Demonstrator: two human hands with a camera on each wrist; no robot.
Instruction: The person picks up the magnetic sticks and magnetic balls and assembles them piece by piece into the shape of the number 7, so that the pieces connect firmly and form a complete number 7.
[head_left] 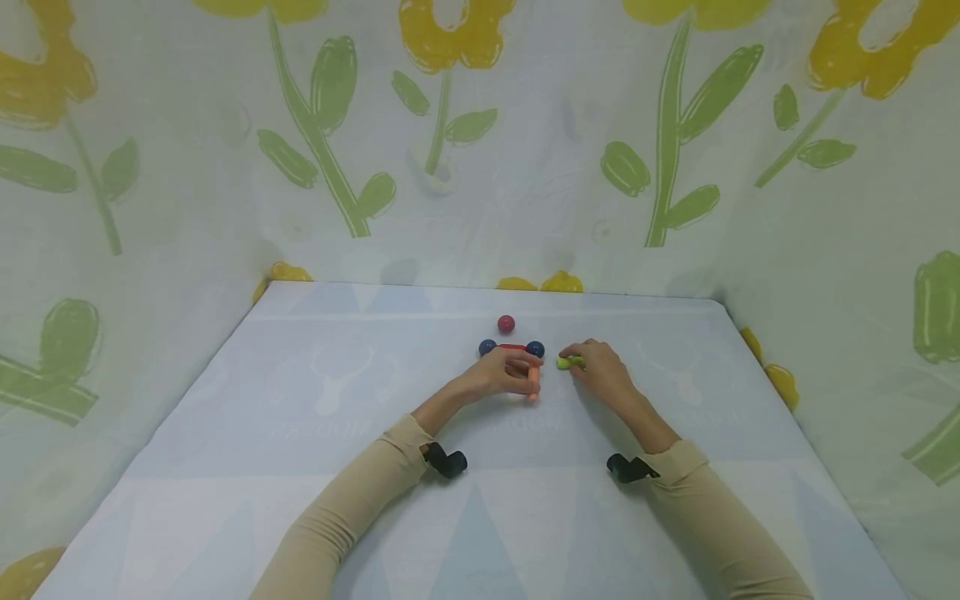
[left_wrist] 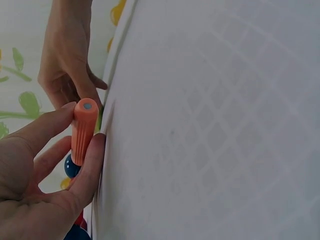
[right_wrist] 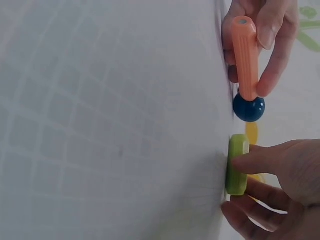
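Note:
Thumb and fingers of my left hand (head_left: 497,373) pinch an orange magnetic rod (left_wrist: 85,132), its near end showing a small metal disc. The rod's far end meets a dark blue ball (right_wrist: 249,109). From that ball a red rod (head_left: 513,347) runs left to a second blue ball (head_left: 487,347). To the right, my right hand (head_left: 604,375) grips a lime green rod (right_wrist: 237,167) low against the table, thumb on one side and fingers on the other. The green rod lies apart from the blue ball.
A loose dark red ball (head_left: 506,324) sits behind the red rod. The pale patterned tabletop (head_left: 480,442) spreads around the hands. Flower-printed sheets (head_left: 510,208) hang behind it and along both sides.

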